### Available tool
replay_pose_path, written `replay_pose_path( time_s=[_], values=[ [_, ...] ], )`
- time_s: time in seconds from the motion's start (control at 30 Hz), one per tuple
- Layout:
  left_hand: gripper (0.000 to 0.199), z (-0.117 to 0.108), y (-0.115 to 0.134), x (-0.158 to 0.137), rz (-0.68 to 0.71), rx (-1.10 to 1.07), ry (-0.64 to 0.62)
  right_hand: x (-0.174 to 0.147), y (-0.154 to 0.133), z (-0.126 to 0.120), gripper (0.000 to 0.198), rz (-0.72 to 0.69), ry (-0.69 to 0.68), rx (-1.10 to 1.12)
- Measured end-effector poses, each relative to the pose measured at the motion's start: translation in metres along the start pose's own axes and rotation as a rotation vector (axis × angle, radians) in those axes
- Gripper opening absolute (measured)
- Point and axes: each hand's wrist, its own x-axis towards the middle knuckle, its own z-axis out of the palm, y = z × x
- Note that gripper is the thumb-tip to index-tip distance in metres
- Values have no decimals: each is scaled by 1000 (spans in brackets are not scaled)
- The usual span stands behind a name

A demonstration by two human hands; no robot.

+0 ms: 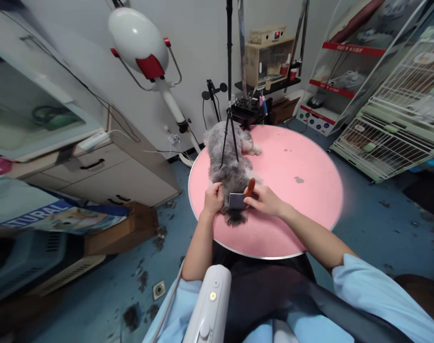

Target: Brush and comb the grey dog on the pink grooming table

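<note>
A grey dog [224,147] lies on the round pink grooming table [292,157], its dark-furred head end nearest me. Thin black straps [230,114] hang down to its body. My left hand [213,197] is closed at the side of the head, fingers pinching fur there. In my right hand [265,199] is a slicker brush [237,201] with a brown handle; its flat grey back faces up and its pad rests over the dog's fur. The bristles are hidden beneath it.
A white handheld dryer [210,305] stands upright before my chest. Left are a drawer cabinet [106,176] and a cardboard box [127,228]. A large white lamp-like dryer [138,43] hangs behind. Wire cages [392,133] stand right. Hair clumps [131,317] litter the blue floor.
</note>
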Motion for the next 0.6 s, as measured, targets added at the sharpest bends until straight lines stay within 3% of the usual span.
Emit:
replay_pose_path(
  time_s=[0.13,0.27,0.4,0.53,0.6],
  values=[
    [25,-1,-11,-7,-3,-22,-4,2,1,0,26,74,329,66],
    [31,-2,-18,-9,-31,-29,26,0,5,4,23,21,21,67],
    [37,-6,-16,-8,-63,11,-23,-1,11,12,28,121,311,117],
    [46,-17,-12,-8,-22,74,-63,3,20,13,30,119,85,207],
    [43,-25,-7,-8,42,95,-101,9,25,9,35,178,226,229]
  ],
)
